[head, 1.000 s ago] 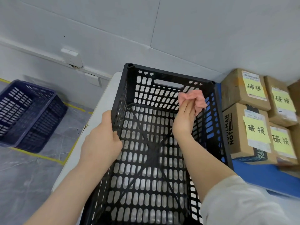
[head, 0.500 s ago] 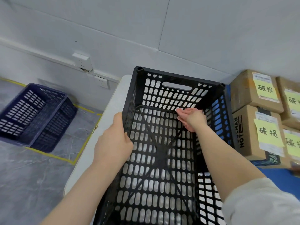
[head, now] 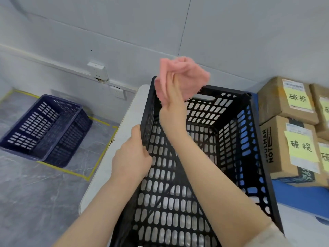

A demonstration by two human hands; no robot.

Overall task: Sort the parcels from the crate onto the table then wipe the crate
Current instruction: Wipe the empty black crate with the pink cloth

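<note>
So the black crate (head: 231, 139) is totally empty and sits on the white table (head: 106, 166) right in front of the person. The big change: half a second ago the right hand (head: 175, 97) was down against the far inside wall, and now it's swung up above the far-left corner of the rim, holding the pink cloth (head: 192, 77) bunched over its fingers (too blurry to say how exactly). The left hand (head: 131, 157) hasn't budged, fingers curled over the left wall's rim to steady it. Looks to me like sorting's done and the wiping is mid-way, moving to the left wall or rim. Room-wise: grey wall, grey floor with yellow tape, a blue crate (head: 44, 129) on the floor at left, cardboard parcels (head: 284, 104) with yellow notes (head: 300, 148) stacked just right of the crate, and wall sockets (head: 97, 71).
</note>
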